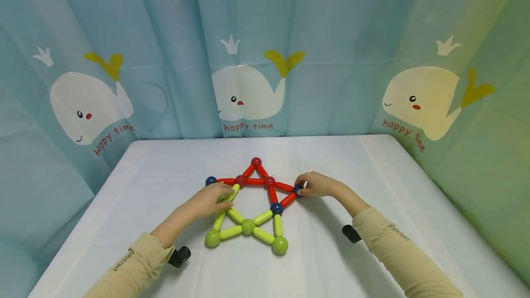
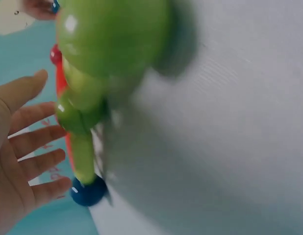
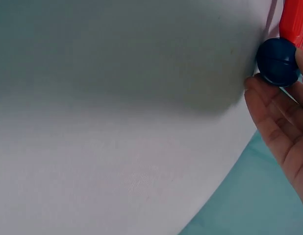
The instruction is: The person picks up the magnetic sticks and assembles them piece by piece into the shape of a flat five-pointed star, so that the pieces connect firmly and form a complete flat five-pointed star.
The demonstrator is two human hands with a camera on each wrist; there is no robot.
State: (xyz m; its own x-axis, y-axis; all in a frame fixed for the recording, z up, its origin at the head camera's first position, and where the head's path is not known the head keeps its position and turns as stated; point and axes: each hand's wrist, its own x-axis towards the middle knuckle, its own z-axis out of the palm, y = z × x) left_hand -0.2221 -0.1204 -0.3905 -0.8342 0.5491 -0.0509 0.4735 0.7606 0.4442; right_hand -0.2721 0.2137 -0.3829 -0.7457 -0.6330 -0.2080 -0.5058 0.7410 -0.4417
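A flat star of red sticks (image 1: 255, 181) and light green sticks (image 1: 263, 217), joined by balls, lies in front of me. Red balls (image 1: 256, 162) mark its far part, and green balls (image 1: 248, 226) its near part. At the star's right tip, my right hand (image 1: 316, 184) pinches a blue ball (image 3: 278, 62) between thumb and fingers. My left hand (image 1: 213, 199) hovers over the left side with its fingers spread, partly covering the green sticks and a ball there. In the left wrist view those fingers (image 2: 41, 139) look extended and grip nothing. Another blue ball (image 1: 211, 181) forms the left tip.
A white-covered table (image 1: 331, 261) bears the star. Behind it and along both sides hangs a blue-green curtain (image 1: 343, 22) printed with whales. Below the wrists show a black device (image 1: 180, 257) on the left and another (image 1: 351, 233) on the right.
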